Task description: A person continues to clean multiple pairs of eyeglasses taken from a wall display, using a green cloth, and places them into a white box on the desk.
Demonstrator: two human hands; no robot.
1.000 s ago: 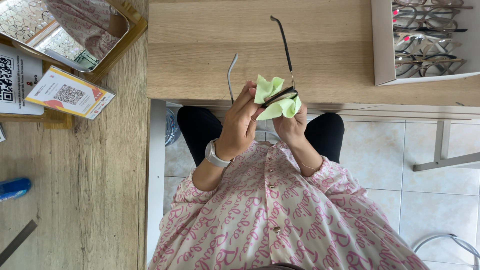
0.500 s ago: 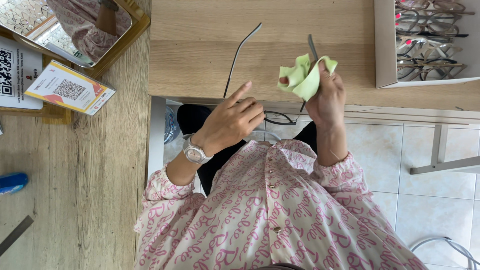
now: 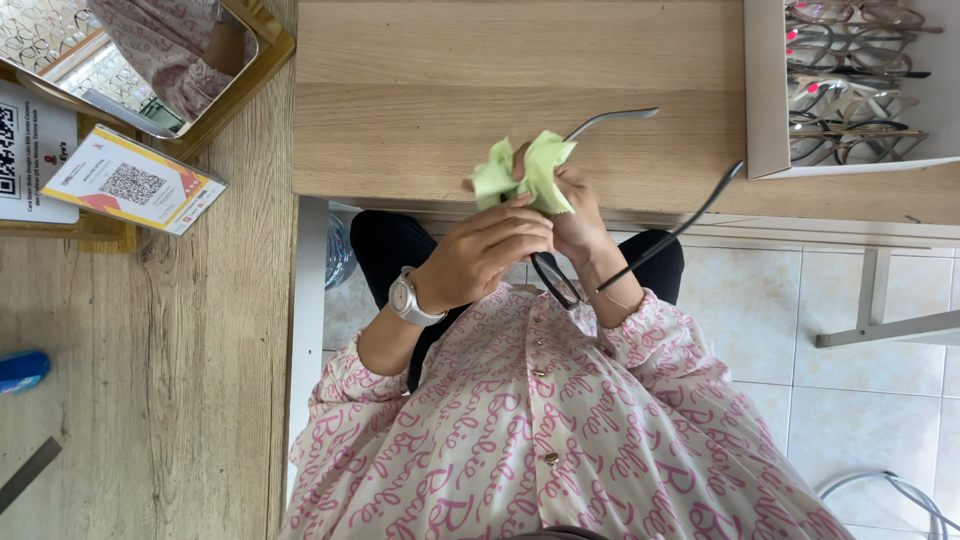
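Note:
My left hand (image 3: 485, 250), with a wristwatch, grips a pair of black-framed eyeglasses (image 3: 553, 282) in front of my chest. Their two thin temples stick out to the upper right, over the edge of the wooden counter (image 3: 420, 110). My right hand (image 3: 580, 215) pinches a crumpled light-green cloth (image 3: 525, 168) around the upper part of the frame. The two hands touch each other. One lens shows below my fingers; the other is hidden by the cloth and hands.
A white tray (image 3: 765, 100) filled with several eyeglasses stands at the top right of the counter. A gold-framed mirror (image 3: 150, 60) and a printed card (image 3: 130, 185) sit on the wooden table at the left, with a blue object (image 3: 20, 370) lower down. Tiled floor lies below.
My hands were apart half a second ago, the right one raised with the cloth. They have come together again, and the cloth is pressed on the glasses.

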